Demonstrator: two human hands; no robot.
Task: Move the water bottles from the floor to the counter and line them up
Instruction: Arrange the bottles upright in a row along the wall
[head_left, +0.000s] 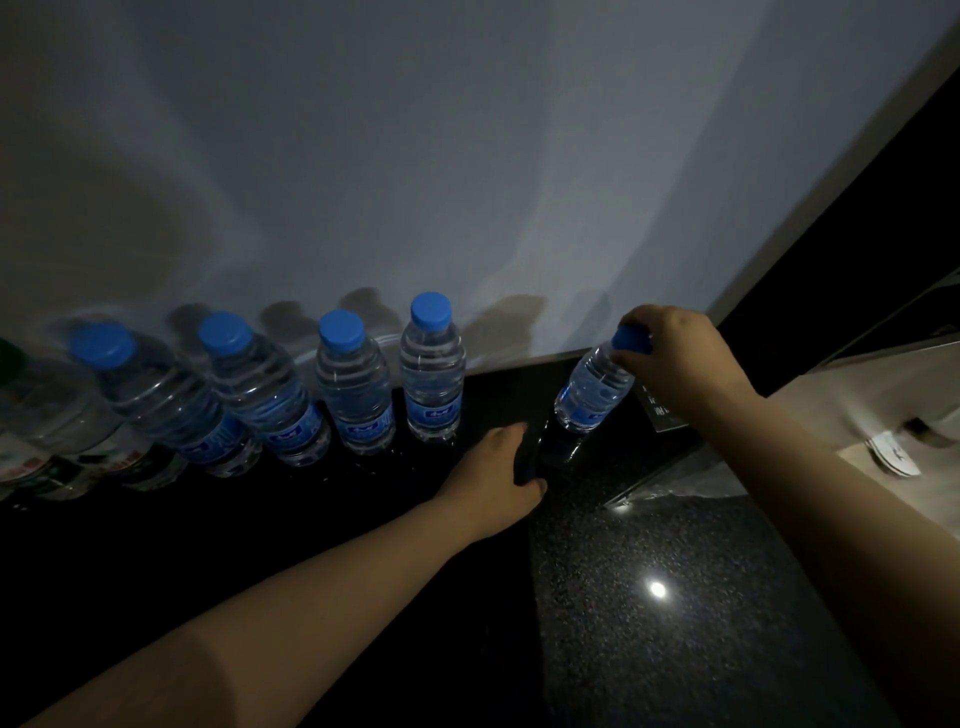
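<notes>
- Pinching the blue cap (631, 340), your right hand (670, 358) carries a bottle (592, 389) by its top; the fingers close over the cap from above, so the body hangs tilted, base swung toward the row and neck toward your palm
- That bottle sits above the counter (675, 597), near the wall (467, 156) and right of the row; whether its base touches the stone I cannot tell, the surface being dark and glossy there
- A top grip suits the job, I judge: it leaves the sides free, so you can set the base down close beside a neighbour without your knuckles knocking it
- Your left hand (498, 467) lies on the counter, fingers curled over something dark (530, 457) I cannot make out; whether it truly grips that or just rests on it is unclear; it sits in the gap between the row and the carried bottle
- Four blue-capped bottles already stand in a line along the wall; the last (432, 369) is upright, and a wide gap lies between it and yours; at far left, green-labelled bottles (47, 441) continue the line
- Both forearms reach forward and low; the right wrist bends down over the cap, the left runs flat along the stone
- Likely next: bring the base upright into that gap, level with the others; the tilt wants correcting first, or it may tip
</notes>
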